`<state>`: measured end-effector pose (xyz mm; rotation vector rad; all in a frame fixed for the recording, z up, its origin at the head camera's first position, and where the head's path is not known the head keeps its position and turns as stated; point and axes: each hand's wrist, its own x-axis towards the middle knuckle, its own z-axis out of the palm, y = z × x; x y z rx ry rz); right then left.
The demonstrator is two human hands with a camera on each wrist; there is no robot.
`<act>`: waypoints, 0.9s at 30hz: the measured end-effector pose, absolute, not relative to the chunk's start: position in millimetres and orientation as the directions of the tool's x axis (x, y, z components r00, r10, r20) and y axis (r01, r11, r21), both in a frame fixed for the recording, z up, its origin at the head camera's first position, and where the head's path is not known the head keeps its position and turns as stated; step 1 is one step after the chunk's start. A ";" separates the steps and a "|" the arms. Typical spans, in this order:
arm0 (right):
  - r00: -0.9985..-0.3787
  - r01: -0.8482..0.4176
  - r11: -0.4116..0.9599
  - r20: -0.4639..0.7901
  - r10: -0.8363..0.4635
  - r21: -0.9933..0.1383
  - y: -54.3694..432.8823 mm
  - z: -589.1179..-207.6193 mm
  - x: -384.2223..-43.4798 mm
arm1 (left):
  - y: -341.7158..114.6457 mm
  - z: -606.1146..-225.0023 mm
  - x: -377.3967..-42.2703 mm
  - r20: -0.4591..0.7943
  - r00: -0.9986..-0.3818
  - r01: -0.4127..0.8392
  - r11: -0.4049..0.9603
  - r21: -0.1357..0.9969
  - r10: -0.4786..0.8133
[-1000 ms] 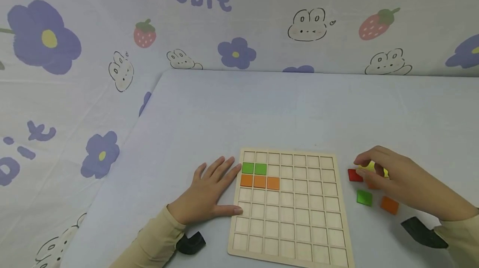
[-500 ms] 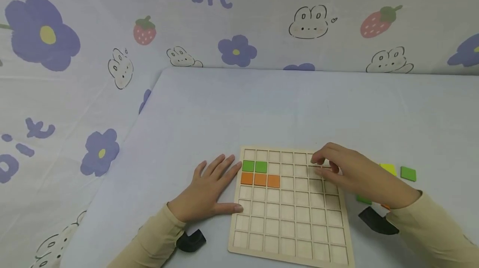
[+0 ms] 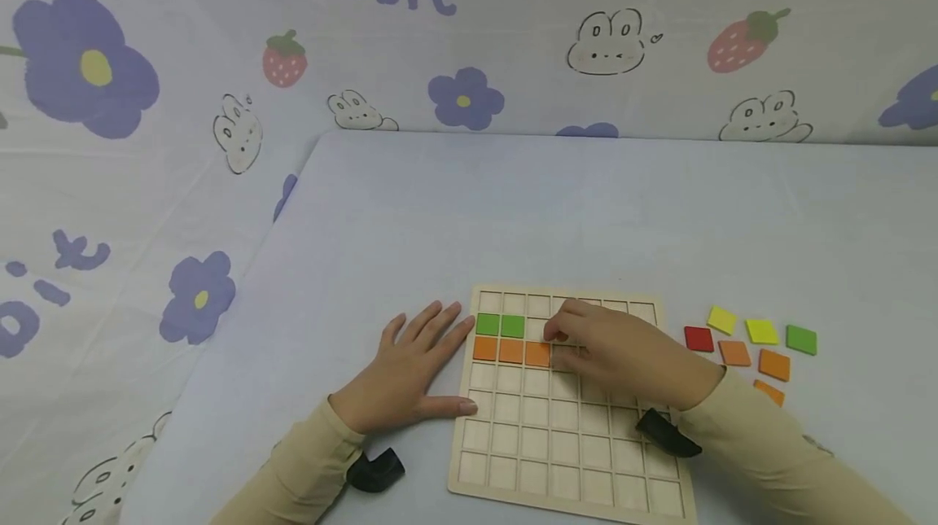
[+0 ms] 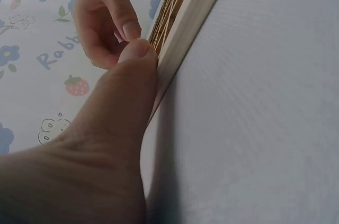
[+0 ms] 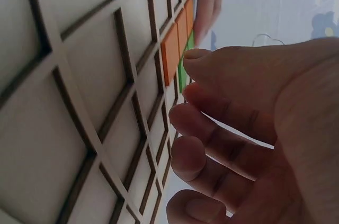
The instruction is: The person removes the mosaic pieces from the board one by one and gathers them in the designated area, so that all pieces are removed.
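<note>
A square wooden grid board [image 3: 522,448] lies on the table, two green tiles [image 3: 500,325] and three orange tiles [image 3: 510,351] in its upper left cells. My left hand [image 3: 410,374] is spread flat on the table, its thumb and index fingertips touching the board's left edge. Above the board, just right of these tiles, is my right hand [image 3: 623,350], thumb and fingers bent toward each other. In the right wrist view green shows between thumb and index finger; I seem to pinch a small green tile [image 5: 183,78], mostly hidden.
Loose tiles lie right of the board: a red tile [image 3: 699,339], yellow tiles [image 3: 762,331], a green tile [image 3: 801,339] and orange tiles [image 3: 774,365]. The right sleeve [image 3: 777,435] partly covers that area. A patterned cloth [image 3: 513,37] rises behind the table.
My right hand has moved left from the loose tiles, over the board to beside the placed tiles. Several loose tiles came into sight behind it. The left hand stays put.
</note>
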<state>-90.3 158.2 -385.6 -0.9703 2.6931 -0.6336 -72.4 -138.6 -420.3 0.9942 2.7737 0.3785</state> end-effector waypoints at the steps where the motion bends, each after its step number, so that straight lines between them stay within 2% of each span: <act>1: -0.761 -0.556 0.694 -0.053 -0.646 -0.458 156.1 -386.0 -89.9 | -138.3 -420.1 -72.3 -0.074 -0.763 0.598 0.746 0.294 0.642; 13: -0.730 -0.615 0.673 -0.028 -0.683 -0.411 143.4 -386.4 -88.9 | -137.3 -418.8 -71.7 -0.072 -0.767 0.594 0.748 0.294 0.637; 27: -0.785 -0.507 0.716 -0.087 -0.614 -0.480 137.3 -387.8 -86.4 | -138.7 -424.3 -72.4 -0.057 -0.766 0.603 0.746 0.283 0.641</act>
